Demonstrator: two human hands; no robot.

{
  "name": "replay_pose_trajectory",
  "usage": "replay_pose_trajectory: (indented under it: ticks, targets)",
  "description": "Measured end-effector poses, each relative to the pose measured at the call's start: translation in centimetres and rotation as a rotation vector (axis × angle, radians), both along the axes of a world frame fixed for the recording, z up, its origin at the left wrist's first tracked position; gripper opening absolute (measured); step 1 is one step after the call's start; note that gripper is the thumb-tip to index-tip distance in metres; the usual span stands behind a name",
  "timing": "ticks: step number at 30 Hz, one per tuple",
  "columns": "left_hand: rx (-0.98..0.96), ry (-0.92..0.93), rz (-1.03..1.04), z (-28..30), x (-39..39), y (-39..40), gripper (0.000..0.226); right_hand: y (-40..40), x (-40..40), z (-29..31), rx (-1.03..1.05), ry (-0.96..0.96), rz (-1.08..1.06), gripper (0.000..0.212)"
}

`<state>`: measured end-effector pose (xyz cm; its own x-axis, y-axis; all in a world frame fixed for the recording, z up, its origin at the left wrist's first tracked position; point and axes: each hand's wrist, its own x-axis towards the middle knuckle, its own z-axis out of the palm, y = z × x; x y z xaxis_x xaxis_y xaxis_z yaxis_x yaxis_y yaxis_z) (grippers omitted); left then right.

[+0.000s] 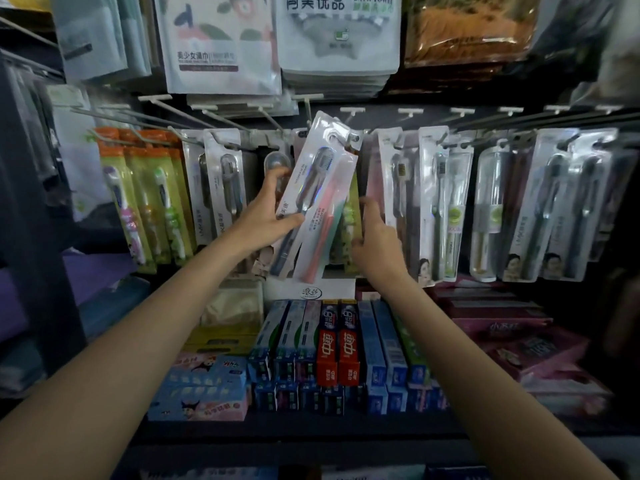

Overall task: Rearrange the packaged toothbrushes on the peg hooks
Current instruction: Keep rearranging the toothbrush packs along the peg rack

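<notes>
A white blister pack (320,199) with a dark and a pink toothbrush tilts to the right in front of the middle peg hooks (311,114). My left hand (266,213) grips its left edge, thumb on the front. My right hand (375,240) reaches behind the pack's right side and holds a green-and-yellow toothbrush pack (349,223) hanging there, mostly hidden. More toothbrush packs hang on hooks to the left (221,181) and right (443,202). Orange-topped children's toothbrush packs (145,202) hang at the far left.
Toothpaste boxes (337,344) fill the shelf below the hooks. Pink boxes (519,341) lie at the lower right, cartoon boxes (204,386) at the lower left. Bagged towels (339,39) hang above. Several bare peg hooks (408,114) stick out along the top rail.
</notes>
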<state>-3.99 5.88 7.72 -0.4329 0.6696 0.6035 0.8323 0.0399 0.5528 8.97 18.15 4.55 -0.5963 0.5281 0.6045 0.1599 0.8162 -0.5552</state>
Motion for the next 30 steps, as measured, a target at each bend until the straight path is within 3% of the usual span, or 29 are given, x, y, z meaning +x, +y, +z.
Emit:
replay_pose_trajectory:
  ticks: [3, 6, 13, 23, 30]
  targets:
    - [-0.006, 0.005, 0.004, 0.1, 0.1, -0.1, 0.064, 0.2, 0.8, 0.2, 0.195, -0.095, -0.197, 0.073]
    - [-0.003, 0.003, -0.002, 0.0, 0.2, 0.1, 0.063, 0.7, 1.6, 0.5, 0.305, -0.207, -0.27, 0.068]
    - [0.029, -0.003, 0.013, -1.0, 0.1, 0.9, 0.064, 2.3, 4.1, -0.1, 0.323, -0.401, -0.162, 0.047]
    - [0.115, -0.013, 0.085, -3.6, 1.6, 3.2, 0.065, 2.5, 7.1, -5.7, -0.163, -0.156, -0.021, 0.032]
    - [0.085, -0.037, 0.167, -4.6, 2.6, 3.4, 0.074, 2.2, 7.8, -8.9, -0.13, -0.029, 0.02, 0.026]
